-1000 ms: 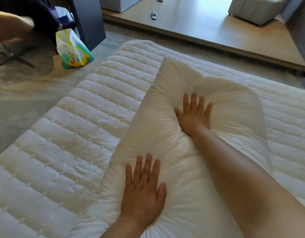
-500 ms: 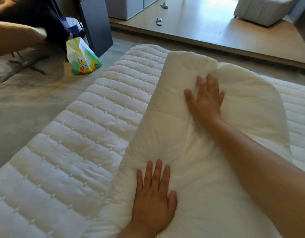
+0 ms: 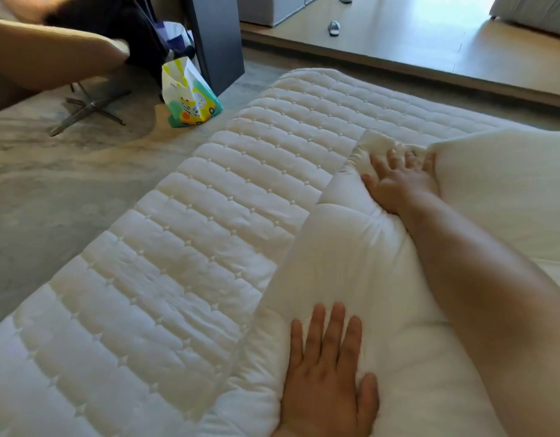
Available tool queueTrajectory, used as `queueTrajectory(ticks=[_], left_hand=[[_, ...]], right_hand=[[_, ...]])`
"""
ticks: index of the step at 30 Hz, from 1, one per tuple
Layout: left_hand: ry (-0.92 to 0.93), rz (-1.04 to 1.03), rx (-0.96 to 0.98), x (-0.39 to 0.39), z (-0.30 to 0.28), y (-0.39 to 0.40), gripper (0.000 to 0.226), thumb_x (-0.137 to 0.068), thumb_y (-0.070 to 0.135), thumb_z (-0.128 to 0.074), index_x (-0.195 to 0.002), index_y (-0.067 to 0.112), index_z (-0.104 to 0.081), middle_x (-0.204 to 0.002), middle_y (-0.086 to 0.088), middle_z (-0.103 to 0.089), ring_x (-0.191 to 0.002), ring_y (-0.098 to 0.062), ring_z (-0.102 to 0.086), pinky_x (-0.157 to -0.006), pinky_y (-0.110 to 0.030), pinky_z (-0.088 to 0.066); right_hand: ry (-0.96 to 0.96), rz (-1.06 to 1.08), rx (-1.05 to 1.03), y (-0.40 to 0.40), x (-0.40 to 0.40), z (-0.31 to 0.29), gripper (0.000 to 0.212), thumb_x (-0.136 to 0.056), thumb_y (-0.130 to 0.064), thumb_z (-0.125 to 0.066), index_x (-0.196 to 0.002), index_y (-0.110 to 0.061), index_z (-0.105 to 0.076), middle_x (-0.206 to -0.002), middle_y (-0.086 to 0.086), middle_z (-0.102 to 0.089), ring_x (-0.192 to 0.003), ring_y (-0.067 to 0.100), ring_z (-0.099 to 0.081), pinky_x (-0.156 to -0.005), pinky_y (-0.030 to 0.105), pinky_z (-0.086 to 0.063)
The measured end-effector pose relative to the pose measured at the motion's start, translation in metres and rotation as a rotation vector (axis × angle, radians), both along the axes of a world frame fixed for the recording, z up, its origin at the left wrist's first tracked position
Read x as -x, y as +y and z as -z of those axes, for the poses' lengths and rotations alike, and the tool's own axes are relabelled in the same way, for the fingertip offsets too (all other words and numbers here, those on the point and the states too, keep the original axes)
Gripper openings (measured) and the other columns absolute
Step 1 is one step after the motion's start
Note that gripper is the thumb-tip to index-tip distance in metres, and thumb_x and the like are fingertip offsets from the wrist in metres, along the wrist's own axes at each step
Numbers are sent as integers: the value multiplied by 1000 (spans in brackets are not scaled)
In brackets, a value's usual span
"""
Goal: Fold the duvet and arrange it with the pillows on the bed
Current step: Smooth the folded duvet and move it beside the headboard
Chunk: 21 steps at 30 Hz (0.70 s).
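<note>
A thick white duvet (image 3: 341, 247) lies folded in a long bundle on the right side of the quilted white bed (image 3: 190, 234). My left hand (image 3: 327, 373) lies flat on its near end, fingers straight and pressing down. My right hand (image 3: 398, 178) reaches to the far end and presses into a crease of the duvet; its fingertips sink into the fabric beside a raised puffy fold (image 3: 499, 190). No pillows show in this view.
Left of the bed is grey marble-look floor with a colourful paper bag (image 3: 187, 96), a chair on a metal star base (image 3: 89, 105) with a person seated, and a dark cabinet (image 3: 218, 39). Beyond the bed a wooden step rises, with a slipper (image 3: 334, 27) on it.
My right hand has slid further along the duvet and pushed its far end down flatter. My left hand stays pressed on the near end. The view has shifted left.
</note>
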<state>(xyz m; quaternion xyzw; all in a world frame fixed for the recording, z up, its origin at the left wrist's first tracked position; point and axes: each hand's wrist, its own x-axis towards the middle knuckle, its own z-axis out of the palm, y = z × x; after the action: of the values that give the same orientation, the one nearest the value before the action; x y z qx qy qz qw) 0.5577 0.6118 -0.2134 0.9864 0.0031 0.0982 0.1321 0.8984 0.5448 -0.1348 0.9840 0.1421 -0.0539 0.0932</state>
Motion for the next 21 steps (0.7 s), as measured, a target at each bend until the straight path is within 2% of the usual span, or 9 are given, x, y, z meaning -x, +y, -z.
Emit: queueTrajectory(ticks=[5,9,11,14,17,21], left_hand=[[5,34,-5,-2,7,6,78,-82,52,-45,-151,16,-34,-160,-10,-28,-148,-32,-22,-112,-54,-20],[47,54,18,-4,7,4,75,-86,49,-46,-152,15,-34,-161,-11,-23,-148,-34,-19,-112,-56,-19],[74,65,25,-3,2,1,72,-88,47,-44,-151,14,-34,-161,-11,-22,-149,-33,-19,-114,-57,-17],[83,65,44,-2,-4,-2,68,-90,46,-41,-151,14,-35,-161,-12,-22,-149,-33,-18,-115,-58,-17],[84,67,45,-4,-6,-8,68,-91,45,-39,-151,14,-34,-160,-13,-23,-148,-33,-19,-115,-58,-17],[82,82,5,-6,-5,-16,67,-92,45,-37,-151,14,-32,-160,-12,-24,-148,-32,-20,-116,-58,-15]], right_hand=[[-53,8,-35,-2,6,-2,65,-92,-61,-7,-152,-34,-11,-161,3,-7,-147,29,-5,-114,56,8],[-105,-18,-188,4,43,-51,59,-97,-51,-18,-151,-27,-19,-161,7,-11,-147,31,-4,-116,56,1],[-196,-57,-222,-16,84,-84,58,-96,-52,-26,-149,-28,-24,-160,7,-11,-147,34,1,-114,59,5],[-328,7,-178,-89,155,-115,65,-92,-65,-25,-149,-36,-16,-161,4,-3,-146,34,11,-109,58,14],[-155,304,-146,-153,181,-82,72,-86,-73,-10,-149,-42,4,-160,-2,12,-146,30,13,-113,63,5],[0,355,-205,-171,173,-15,73,-87,-72,-5,-148,-38,15,-159,0,18,-146,31,13,-112,63,1]])
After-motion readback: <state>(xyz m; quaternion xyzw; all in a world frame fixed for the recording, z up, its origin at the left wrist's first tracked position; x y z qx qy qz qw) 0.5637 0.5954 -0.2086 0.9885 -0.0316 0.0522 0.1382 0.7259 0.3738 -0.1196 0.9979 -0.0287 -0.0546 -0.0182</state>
